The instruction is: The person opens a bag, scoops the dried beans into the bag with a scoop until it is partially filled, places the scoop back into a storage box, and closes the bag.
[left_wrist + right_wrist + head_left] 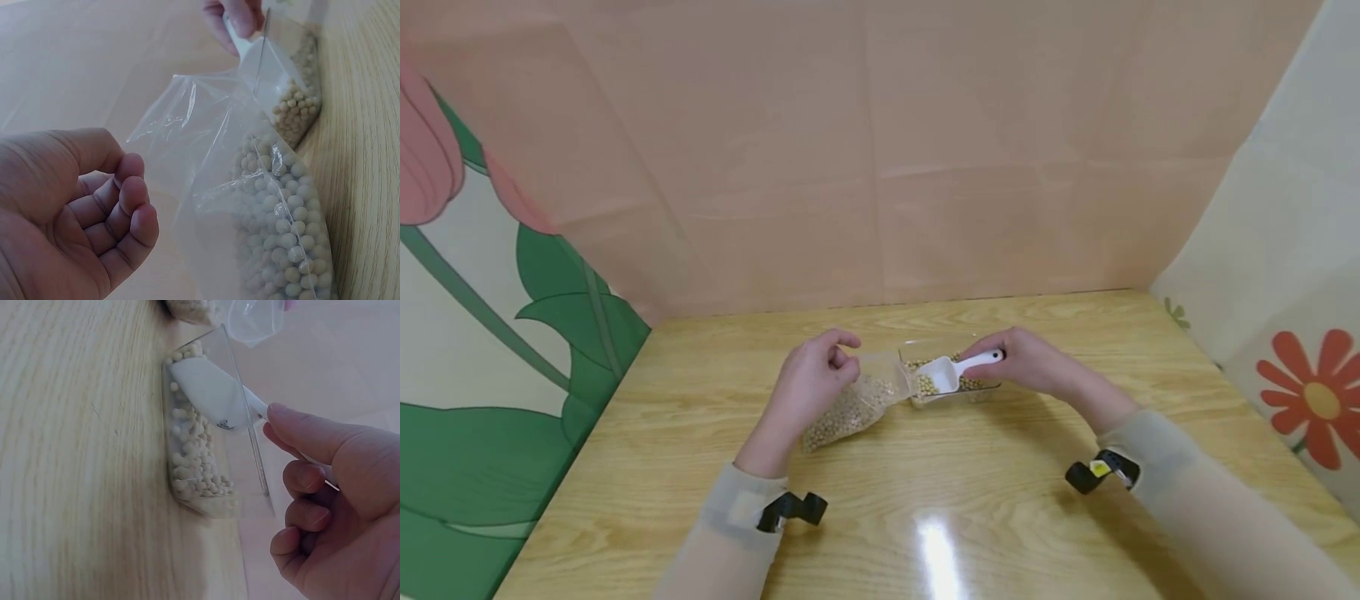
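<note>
My right hand (1026, 362) holds the handle of a white scoop (942, 377) with thumb and curled fingers. The scoop's bowl is inside a clear rectangular box (255, 453) and has some small, round, pale yellow balls, like soybeans, in it. More of these balls (197, 450) lie in the box. Left of it, a clear plastic bag (278, 212) part full of the same balls lies on the table, its mouth towards the box. Beside the bag's upper film is my left hand (811, 375), fingers loosely curled, with nothing seen between them.
The box and bag stand towards the back of a wood-grain table (865, 508). Behind the table is a plain pinkish covering (880, 208). Flower-patterned panels border the left and right sides. Each wrist wears a band with a small black camera (793, 508).
</note>
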`<control>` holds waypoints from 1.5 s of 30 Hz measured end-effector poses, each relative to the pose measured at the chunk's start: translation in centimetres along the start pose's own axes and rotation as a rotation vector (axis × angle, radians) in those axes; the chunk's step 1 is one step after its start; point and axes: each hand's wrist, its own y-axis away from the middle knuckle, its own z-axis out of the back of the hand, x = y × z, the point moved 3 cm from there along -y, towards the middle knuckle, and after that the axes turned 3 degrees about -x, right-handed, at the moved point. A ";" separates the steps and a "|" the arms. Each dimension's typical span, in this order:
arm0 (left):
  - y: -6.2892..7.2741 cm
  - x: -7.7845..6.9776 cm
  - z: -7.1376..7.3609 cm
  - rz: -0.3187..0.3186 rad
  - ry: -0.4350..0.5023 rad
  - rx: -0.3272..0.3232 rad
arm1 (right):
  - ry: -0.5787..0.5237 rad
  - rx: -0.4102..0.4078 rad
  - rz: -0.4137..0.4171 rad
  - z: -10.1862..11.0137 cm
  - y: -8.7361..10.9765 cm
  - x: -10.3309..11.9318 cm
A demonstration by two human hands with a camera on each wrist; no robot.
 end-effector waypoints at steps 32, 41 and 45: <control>0.1 0.0 0.2 -0.017 -0.019 0.051 | -0.396 -0.094 -0.222 -1.4 2.0 -2.5; 0.2 0.1 0.1 0.008 -0.023 0.059 | -0.578 -0.106 -0.267 -1.7 2.3 -3.6; 0.3 0.1 0.1 0.014 -0.023 0.058 | -0.702 -0.113 -0.261 -1.7 2.7 -4.1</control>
